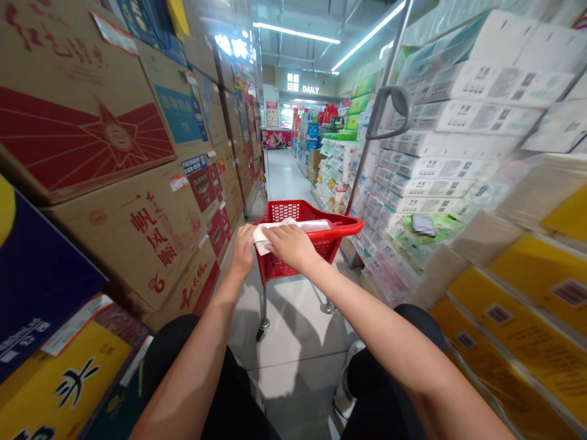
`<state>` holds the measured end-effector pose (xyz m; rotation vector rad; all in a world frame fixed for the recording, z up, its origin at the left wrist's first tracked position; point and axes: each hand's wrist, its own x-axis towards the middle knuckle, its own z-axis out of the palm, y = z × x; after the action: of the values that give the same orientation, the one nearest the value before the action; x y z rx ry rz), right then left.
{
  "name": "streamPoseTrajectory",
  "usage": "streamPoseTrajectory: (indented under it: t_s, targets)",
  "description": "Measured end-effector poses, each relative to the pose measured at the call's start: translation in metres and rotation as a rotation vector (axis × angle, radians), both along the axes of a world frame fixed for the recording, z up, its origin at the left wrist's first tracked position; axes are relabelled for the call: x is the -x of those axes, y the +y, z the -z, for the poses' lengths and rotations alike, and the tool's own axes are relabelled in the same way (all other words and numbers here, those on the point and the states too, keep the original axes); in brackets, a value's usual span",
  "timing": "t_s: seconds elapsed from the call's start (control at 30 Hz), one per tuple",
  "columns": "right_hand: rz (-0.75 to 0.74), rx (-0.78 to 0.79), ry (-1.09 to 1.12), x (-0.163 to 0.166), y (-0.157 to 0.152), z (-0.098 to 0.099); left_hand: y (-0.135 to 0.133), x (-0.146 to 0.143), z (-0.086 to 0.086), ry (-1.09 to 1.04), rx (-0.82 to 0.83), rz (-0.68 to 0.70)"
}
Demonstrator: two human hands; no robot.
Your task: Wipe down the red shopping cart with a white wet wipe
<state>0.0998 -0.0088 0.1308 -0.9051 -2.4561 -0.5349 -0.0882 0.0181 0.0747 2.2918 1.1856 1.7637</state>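
Observation:
A red plastic shopping basket on wheels [316, 235] stands in the aisle just ahead of my knees. Both arms reach forward to its near rim. My left hand [243, 247] is closed around the left end of a white, flat packet [262, 239] lying across the rim. My right hand [291, 244] lies on top of the same packet with its fingers curled over it. A clear-wrapped end of the packet shows to the right of my right hand. My legs in dark trousers are bent low at the bottom of the view.
Stacked brown cardboard cartons [137, 201] wall the left side. White and yellow boxed goods [458, 159] fill shelves on the right. A grey metal trolley handle [389, 110] rises behind the basket. The pale floor aisle [282, 171] runs ahead toward a "DAILY" sign.

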Motion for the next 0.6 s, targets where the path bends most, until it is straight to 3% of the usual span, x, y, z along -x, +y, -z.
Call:
streamPoseTrajectory:
  t_s: [0.23, 0.47, 0.6]
  targets:
    - [-0.092, 0.011, 0.023, -0.045, 0.005, -0.007, -0.007, 0.004, -0.001, 0.014, 0.020, -0.028]
    - [-0.049, 0.041, -0.016, -0.020, -0.003, -0.007, -0.011, -0.018, 0.003, 0.050, 0.015, -0.166]
    - [-0.063, 0.040, 0.023, -0.039, 0.002, -0.007, -0.010, -0.011, 0.000, 0.113, 0.017, -0.127]
